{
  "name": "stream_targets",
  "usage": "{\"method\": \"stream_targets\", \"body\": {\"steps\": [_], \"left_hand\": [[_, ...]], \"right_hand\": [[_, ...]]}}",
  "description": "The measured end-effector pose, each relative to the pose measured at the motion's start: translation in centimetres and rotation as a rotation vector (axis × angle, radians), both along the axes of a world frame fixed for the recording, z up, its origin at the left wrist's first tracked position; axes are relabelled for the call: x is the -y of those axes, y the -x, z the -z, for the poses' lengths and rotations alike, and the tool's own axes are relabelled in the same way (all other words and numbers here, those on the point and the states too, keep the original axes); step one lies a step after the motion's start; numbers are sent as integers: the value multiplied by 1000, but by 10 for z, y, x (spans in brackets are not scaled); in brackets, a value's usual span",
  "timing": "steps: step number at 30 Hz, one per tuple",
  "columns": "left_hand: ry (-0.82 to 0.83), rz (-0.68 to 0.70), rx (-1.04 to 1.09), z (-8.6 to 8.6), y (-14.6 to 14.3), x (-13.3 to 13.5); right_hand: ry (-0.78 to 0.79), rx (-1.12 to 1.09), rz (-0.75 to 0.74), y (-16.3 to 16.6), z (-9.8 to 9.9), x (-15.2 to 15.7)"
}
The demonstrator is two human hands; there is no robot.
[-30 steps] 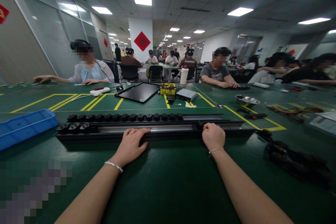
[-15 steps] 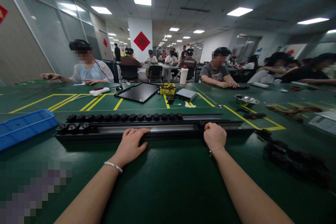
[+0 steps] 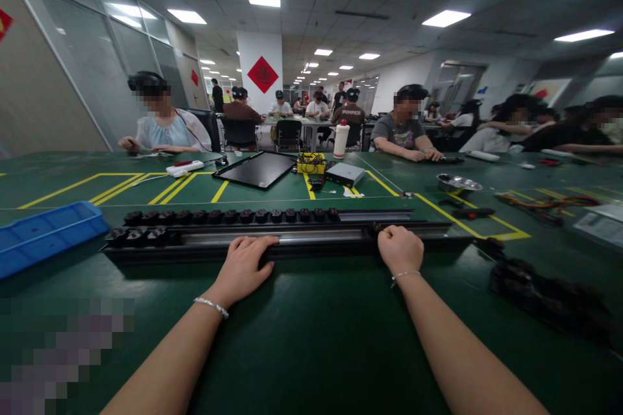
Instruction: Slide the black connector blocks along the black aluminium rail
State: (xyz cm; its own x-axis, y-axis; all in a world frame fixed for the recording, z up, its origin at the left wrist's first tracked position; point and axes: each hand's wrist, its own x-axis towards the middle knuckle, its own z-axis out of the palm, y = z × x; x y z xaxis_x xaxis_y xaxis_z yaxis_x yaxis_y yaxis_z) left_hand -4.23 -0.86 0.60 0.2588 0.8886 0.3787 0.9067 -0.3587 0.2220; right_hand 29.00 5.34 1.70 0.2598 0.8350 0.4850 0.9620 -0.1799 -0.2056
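Note:
Lengthwise across the table lies a long black track (image 3: 316, 253) with a bright metal channel. Behind it runs a second black track (image 3: 377, 214), lined with a row of small black socket modules (image 3: 246, 215). Several more modules (image 3: 136, 235) sit at the near track's left end. My left hand (image 3: 246, 268) rests on the near track with its fingers stretched over the front edge, thumb apart. Toward the right end, my right hand (image 3: 402, 250) is closed around a black socket module (image 3: 374, 229) in the channel, and the fingers mostly hide it.
A blue plastic tray (image 3: 48, 237) stands at the left. Loose black modules (image 3: 545, 295) lie in a heap at the right. Farther back are a black panel (image 3: 257, 170), a grey box (image 3: 344, 174), a metal bowl (image 3: 458, 184) and a bottle (image 3: 341, 139). Co-workers sit across the table.
My right hand has turned and shifted very slightly right, still at the same module. My left hand stays put. A co-worker at the left has drawn a hand inward.

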Motion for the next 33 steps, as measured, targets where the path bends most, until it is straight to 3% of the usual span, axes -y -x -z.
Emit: {"method": "stream_targets", "body": {"steps": [33], "left_hand": [[1, -3, -1, -1, 0, -1]], "right_hand": [[32, 15, 53, -9, 0, -2]]}}
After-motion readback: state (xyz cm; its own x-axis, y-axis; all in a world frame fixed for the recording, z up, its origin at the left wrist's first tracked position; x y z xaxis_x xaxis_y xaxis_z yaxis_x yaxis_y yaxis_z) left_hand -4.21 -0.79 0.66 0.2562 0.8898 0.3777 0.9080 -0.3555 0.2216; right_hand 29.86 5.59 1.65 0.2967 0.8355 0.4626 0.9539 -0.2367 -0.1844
